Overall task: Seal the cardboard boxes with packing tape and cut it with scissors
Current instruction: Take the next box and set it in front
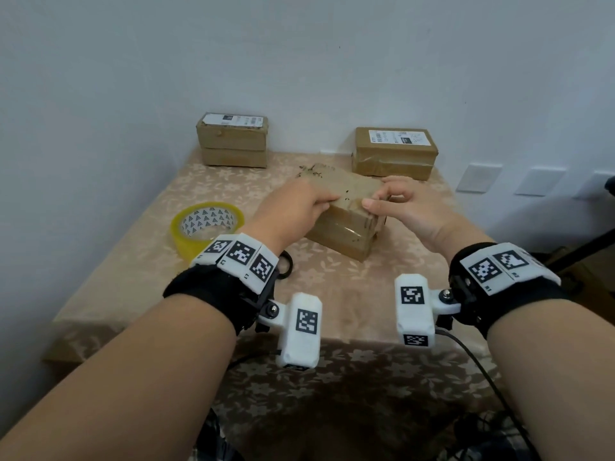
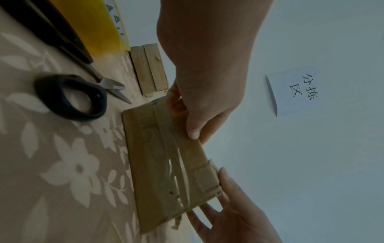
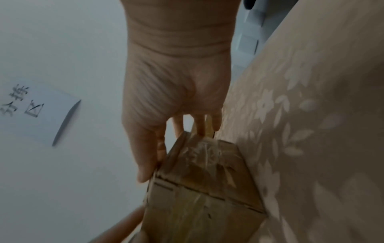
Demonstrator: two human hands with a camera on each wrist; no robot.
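Cardboard box [image 1: 346,207] is lying flat, long axis running diagonally away leftward, both left hand [image 1: 293,207] and right hand [image 1: 409,204] gripping its top edges.

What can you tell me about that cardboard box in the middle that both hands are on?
The middle box is small, brown, worn cardboard with shiny clear tape wrinkled over its sides and torn, ragged edges at its far end. It lies flat and skewed on the flowered tablecloth. The left hand grips its near-left top edge; the right hand holds its right end, thumb on the near edge.
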